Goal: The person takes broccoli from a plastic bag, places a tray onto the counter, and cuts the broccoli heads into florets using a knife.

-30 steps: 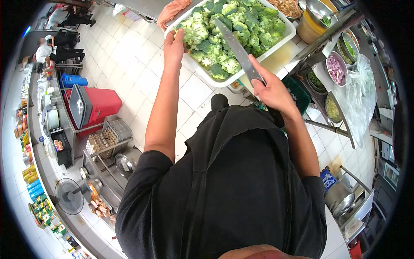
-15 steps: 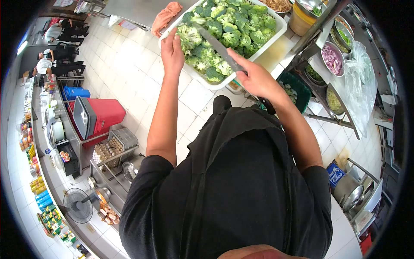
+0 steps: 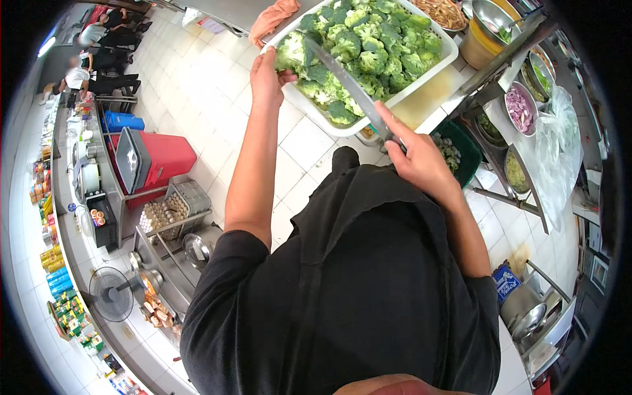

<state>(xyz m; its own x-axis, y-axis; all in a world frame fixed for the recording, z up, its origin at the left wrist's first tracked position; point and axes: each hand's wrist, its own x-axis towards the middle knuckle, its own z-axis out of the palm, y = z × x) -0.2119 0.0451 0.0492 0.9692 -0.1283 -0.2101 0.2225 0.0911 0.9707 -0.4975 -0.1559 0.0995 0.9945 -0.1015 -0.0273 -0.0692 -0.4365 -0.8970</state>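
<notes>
The left hand (image 3: 266, 80) now curls closer round a broccoli floret (image 3: 291, 52) – seemingly steadying it – while the knife (image 3: 353, 87) extends ahead of the clasping right hand (image 3: 422, 158).

Green broccoli florets (image 3: 375, 60) fill a rectangular white tray (image 3: 453, 52); a long grey-bladed knife (image 3: 354, 91) slants over them, tip beside a paler broccoli piece (image 3: 291, 52).

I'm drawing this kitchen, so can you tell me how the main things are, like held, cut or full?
Left grip: holding a broccoli piece
Right grip: shut on the knife
Knife: held, blade bare
Broccoli heap: cut up
White tub: full, uncovered
Orange-pink cloth: crumpled
Purple vegetable: chopped
Clear plastic bag: crumpled
Fan: spinning or still, can't tell
</notes>
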